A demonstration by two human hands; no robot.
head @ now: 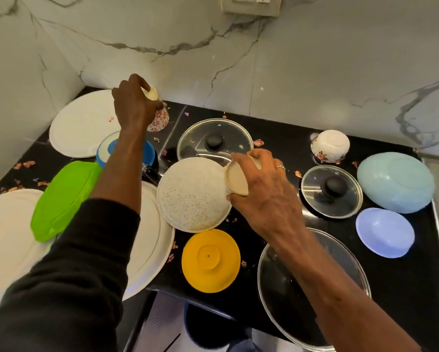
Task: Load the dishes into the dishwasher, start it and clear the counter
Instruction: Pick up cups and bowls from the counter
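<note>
My left hand (133, 102) reaches to the back of the black counter (284, 141) and grips an upturned floral cup (160, 116) by its base. My right hand (261, 191) holds a small cream cup (237, 180) tilted on its side, above the edge of a speckled white plate (191, 194). Several dishes lie around them: a glass lid (214, 138) with a black knob, a yellow lid (210, 260), a green lid (63, 199), a blue bowl (111, 148) and large white plates (81, 123).
On the right lie a second floral bowl (330, 146), a small glass lid (331, 190), a pale blue bowl (394, 181), a lilac bowl (384, 232) and a big glass lid (312, 288). Dried petals litter the counter. Marble walls close the back and left.
</note>
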